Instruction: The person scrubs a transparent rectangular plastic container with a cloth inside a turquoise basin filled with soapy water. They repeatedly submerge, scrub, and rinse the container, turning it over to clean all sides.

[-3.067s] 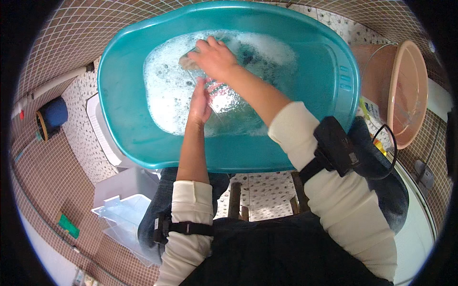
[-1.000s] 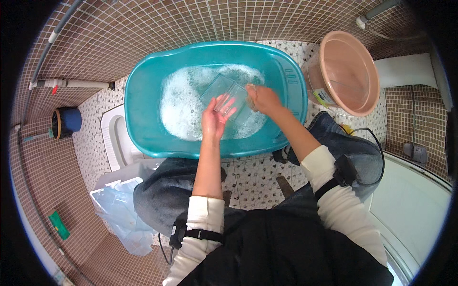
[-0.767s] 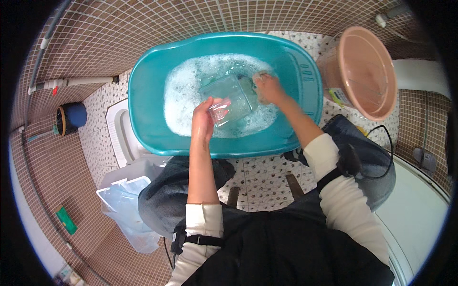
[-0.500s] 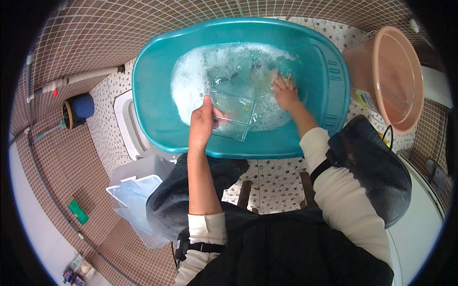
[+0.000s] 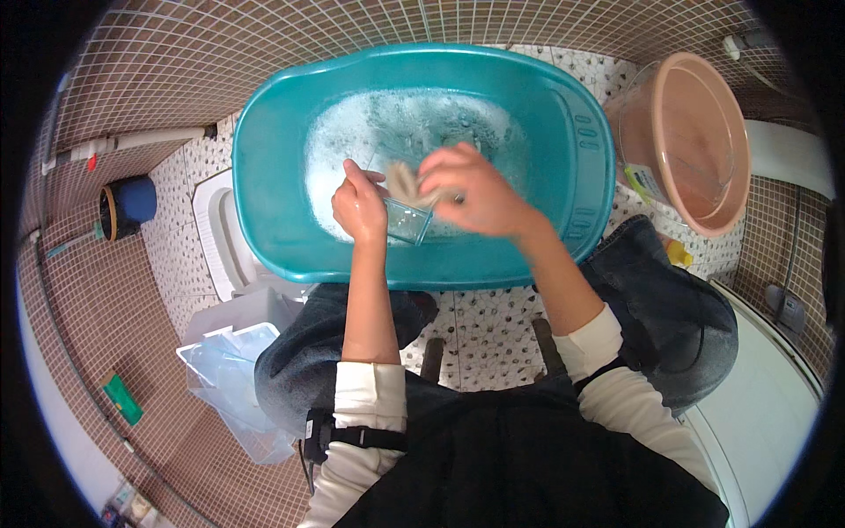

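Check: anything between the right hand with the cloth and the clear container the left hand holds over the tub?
Nothing visible. The left hand grips the clear container at its left edge above the suds in the teal tub; the right hand presses the beige cloth straight onto its rim.

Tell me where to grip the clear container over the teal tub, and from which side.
Grip the clear container by its left wall near the rim, coming from the left, as the left hand does. The right hand and cloth probably fill its opening from the right.
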### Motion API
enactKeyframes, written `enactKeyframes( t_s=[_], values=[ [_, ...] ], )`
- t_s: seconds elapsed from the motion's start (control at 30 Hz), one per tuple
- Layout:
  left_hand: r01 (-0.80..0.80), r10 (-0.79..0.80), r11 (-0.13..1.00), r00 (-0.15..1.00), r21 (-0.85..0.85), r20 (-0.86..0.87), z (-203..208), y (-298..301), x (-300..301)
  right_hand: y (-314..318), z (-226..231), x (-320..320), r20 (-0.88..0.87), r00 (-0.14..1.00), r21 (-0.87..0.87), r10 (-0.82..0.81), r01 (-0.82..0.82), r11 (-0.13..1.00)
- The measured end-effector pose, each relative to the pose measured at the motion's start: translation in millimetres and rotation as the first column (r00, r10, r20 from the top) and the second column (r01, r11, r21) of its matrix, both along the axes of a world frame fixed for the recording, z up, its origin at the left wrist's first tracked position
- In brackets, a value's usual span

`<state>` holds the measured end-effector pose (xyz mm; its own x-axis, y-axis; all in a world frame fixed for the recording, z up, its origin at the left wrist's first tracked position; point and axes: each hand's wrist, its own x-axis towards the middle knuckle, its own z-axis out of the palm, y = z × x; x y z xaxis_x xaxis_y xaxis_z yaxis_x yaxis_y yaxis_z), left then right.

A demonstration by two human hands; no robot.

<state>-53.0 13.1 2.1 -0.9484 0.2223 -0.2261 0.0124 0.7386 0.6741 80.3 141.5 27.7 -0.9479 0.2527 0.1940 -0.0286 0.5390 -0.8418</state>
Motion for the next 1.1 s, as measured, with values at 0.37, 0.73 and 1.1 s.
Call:
enactKeyframes(
  t_s=[0.37,0.73,1.1],
  values=[
    [0.084,-0.094,0.995,0.977,-0.062,-0.189,-16,-14,-9,-20,4,-64,0.253,0.965,0.205,0.066,-0.12,0.971],
    [-0.026,0.027,0.971,1.0,0.237,-0.001,-44,-103,8,-59,-126,-65,0.502,0.863,-0.275,-0.059,0.224,0.935],
    [-0.191,0.192,0.981,0.981,-0.014,0.015,-41,-107,-28,8,-243,4,0.708,0.551,0.311,-0.442,0.32,0.895]
  ],
)
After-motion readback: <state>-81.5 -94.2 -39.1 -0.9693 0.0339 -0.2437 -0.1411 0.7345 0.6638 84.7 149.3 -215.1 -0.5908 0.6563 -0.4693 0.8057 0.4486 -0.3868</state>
